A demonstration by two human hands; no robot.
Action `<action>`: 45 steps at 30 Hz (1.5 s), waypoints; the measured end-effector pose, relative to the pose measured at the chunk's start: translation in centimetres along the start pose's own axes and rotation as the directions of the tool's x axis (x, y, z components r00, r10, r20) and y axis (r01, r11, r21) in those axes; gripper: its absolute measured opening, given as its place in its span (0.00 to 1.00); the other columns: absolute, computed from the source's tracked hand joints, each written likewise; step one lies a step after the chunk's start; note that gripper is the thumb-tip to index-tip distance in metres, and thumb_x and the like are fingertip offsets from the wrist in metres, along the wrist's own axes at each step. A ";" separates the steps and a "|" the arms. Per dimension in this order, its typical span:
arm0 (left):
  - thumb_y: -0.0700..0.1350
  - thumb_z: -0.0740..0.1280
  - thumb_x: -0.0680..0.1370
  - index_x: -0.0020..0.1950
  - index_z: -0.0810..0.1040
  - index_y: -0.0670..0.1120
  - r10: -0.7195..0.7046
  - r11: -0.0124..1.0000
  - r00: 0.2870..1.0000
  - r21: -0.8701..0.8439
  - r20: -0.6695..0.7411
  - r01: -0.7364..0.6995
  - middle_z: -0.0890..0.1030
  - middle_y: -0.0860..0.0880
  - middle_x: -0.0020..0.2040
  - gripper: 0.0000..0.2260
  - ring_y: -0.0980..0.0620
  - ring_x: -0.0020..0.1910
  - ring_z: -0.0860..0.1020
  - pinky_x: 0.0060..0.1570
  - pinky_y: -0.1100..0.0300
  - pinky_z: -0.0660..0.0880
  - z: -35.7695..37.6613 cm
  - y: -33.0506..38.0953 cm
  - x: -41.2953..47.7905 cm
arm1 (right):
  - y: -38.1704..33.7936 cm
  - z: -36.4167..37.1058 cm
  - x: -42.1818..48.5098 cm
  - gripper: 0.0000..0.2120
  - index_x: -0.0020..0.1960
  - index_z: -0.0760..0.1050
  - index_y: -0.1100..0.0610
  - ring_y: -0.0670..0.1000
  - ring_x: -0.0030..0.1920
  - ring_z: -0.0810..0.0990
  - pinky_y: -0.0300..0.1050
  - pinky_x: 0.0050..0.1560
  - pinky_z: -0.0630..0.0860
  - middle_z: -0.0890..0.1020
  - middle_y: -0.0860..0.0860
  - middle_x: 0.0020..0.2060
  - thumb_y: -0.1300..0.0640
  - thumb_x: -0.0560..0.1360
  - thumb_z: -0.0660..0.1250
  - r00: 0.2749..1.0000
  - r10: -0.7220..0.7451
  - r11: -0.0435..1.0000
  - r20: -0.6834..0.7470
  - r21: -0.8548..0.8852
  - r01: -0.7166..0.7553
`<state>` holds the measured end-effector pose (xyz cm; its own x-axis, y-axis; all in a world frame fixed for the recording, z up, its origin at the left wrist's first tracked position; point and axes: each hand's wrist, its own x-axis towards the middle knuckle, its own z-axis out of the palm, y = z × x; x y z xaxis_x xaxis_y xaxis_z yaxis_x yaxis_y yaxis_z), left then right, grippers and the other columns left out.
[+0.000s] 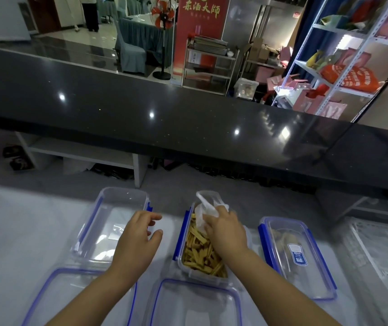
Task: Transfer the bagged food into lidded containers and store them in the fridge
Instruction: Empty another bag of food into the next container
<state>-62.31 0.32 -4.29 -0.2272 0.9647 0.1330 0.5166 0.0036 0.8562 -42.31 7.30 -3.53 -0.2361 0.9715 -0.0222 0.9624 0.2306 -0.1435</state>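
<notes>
The big white table (12, 231) holds everything, and a long black counter (141, 102) runs behind it.

The middle box (183, 267) is the one to look at. To its left is an empty box (108, 212) with no lid. To its right is a shut box (296, 255) with its lid on and some food inside. In front of the middle box lies a lid (195, 302). Another lid (70, 297) lies to the left of that one.

The right hand (225, 231) is over the back of the middle box. Its fingers are curled around a thin clear bag (205, 208) and pinch it. The left hand (136, 241) is just left of the middle box, with loose, spread fingers. It holds nothing.

The yellow food sticks (200, 252) are in the middle box, and they nearly fill it. I cannot tell if any are left in the bag.

I think the job now is to get the bag empty and out. It would help to hold the box with the left hand so it does not slide. Lift the bag slowly by its closed end and give it a small shake, so no sticks fall on the table. Then the lid in front can go on.
</notes>
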 end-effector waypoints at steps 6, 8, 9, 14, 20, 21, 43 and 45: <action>0.39 0.66 0.76 0.51 0.71 0.57 0.037 0.999 0.998 0.036 0.043 -0.038 0.73 0.59 0.50 0.12 0.59 0.49 0.75 0.44 0.72 0.71 -0.6 -0.8 -0.9 | 1.1 -1.6 0.4 0.14 0.62 0.77 0.51 0.53 0.55 0.75 0.40 0.47 0.70 0.72 0.52 0.58 0.56 0.79 0.58 0.999 0.036 0.975 0.000 0.218 -0.035; 0.39 0.66 0.76 0.49 0.70 0.59 0.043 0.998 0.998 0.047 0.043 -0.045 0.72 0.62 0.49 0.14 0.61 0.48 0.75 0.42 0.73 0.70 -0.8 -1.0 -0.9 | 1.0 -2.0 -0.1 0.14 0.62 0.76 0.48 0.51 0.53 0.74 0.39 0.44 0.70 0.73 0.50 0.56 0.54 0.79 0.58 0.997 0.015 0.988 -0.069 0.155 -0.004; 0.39 0.66 0.76 0.49 0.69 0.60 0.043 0.998 0.998 0.047 0.046 -0.045 0.72 0.63 0.48 0.14 0.61 0.47 0.75 0.42 0.74 0.70 -0.9 -1.0 -0.9 | 0.6 -2.1 -0.2 0.14 0.62 0.75 0.46 0.51 0.54 0.74 0.41 0.44 0.71 0.72 0.49 0.56 0.54 0.79 0.58 0.996 -0.017 0.995 -0.092 0.093 0.026; 0.39 0.66 0.76 0.48 0.69 0.62 0.089 0.995 0.992 0.044 0.087 -0.093 0.72 0.63 0.49 0.16 0.59 0.48 0.75 0.44 0.71 0.72 -1.0 -0.9 -0.8 | -1.9 -1.5 0.3 0.18 0.64 0.73 0.46 0.56 0.59 0.70 0.49 0.51 0.72 0.70 0.51 0.62 0.59 0.76 0.62 0.988 -0.155 0.978 0.009 -0.139 0.155; 0.38 0.66 0.76 0.49 0.70 0.59 0.140 0.989 0.985 0.039 0.105 -0.144 0.71 0.64 0.49 0.14 0.59 0.49 0.75 0.45 0.71 0.72 -1.4 -1.1 -0.7 | -1.3 -2.3 -0.5 0.15 0.63 0.75 0.49 0.57 0.62 0.68 0.50 0.58 0.70 0.66 0.53 0.65 0.57 0.76 0.64 0.973 -0.195 0.930 0.120 -0.292 0.222; 0.38 0.66 0.76 0.50 0.71 0.59 0.139 0.989 0.984 0.039 0.107 -0.144 0.71 0.64 0.49 0.14 0.58 0.49 0.75 0.44 0.71 0.72 -1.5 -1.2 -0.8 | -1.1 -2.5 -0.8 0.16 0.63 0.74 0.48 0.57 0.62 0.68 0.50 0.58 0.70 0.66 0.53 0.65 0.57 0.76 0.64 0.973 -0.198 0.934 0.119 -0.278 0.224; 0.39 0.65 0.76 0.51 0.74 0.53 0.217 0.969 0.937 0.055 0.272 -0.240 0.73 0.58 0.50 0.09 0.61 0.46 0.75 0.42 0.73 0.70 -1.9 -2.2 -0.4 | 0.9 -2.2 -6.6 0.15 0.62 0.76 0.57 0.52 0.55 0.74 0.36 0.48 0.66 0.72 0.54 0.58 0.63 0.78 0.59 0.927 0.323 0.907 -0.190 0.341 -0.246; 0.40 0.65 0.76 0.52 0.75 0.52 0.221 0.968 0.932 0.051 0.289 -0.245 0.73 0.58 0.51 0.09 0.60 0.46 0.75 0.43 0.73 0.70 -1.8 -2.4 -0.4 | 1.3 -1.7 -7.9 0.14 0.63 0.76 0.56 0.52 0.54 0.75 0.35 0.47 0.66 0.73 0.53 0.58 0.61 0.79 0.59 0.918 0.357 0.908 -0.174 0.296 -0.297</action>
<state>-64.95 -0.59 -5.50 0.1408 0.9756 0.1687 0.5980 -0.2196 0.7708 -39.01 0.05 -1.87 0.1506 0.9835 0.1002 0.9039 -0.0959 -0.4168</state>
